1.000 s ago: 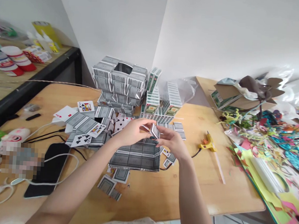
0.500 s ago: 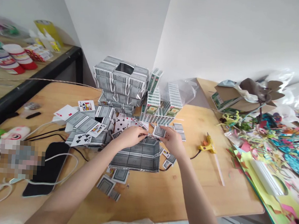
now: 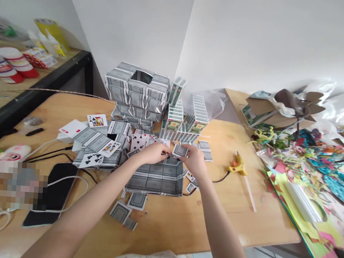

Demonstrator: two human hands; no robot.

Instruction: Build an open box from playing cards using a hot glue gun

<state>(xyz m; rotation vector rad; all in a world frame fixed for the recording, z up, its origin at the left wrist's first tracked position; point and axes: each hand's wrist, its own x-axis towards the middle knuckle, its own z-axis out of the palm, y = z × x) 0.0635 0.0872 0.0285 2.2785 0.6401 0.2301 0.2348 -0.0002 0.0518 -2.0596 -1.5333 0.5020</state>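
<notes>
My right hand pinches a small grey-backed playing card piece above the far edge of an open box made of cards. Close beside it on the left, my left hand has its fingers pressed together at the same far edge; what they hold is too small and hidden to make out. The box stands open toward me, its inside lined with grey card backs. Loose cut cards lie in front of it, and more cards lie behind my left hand.
Behind stand a stacked card-covered structure and green-white card packs. A yellow glue gun lies right, its cord running left. Left are a card pile and a black phone; coloured scraps lie far right.
The view has shifted slightly, moving the scene a little left. Both hands stay at the box's far edge, with the small card piece still in my right hand.
</notes>
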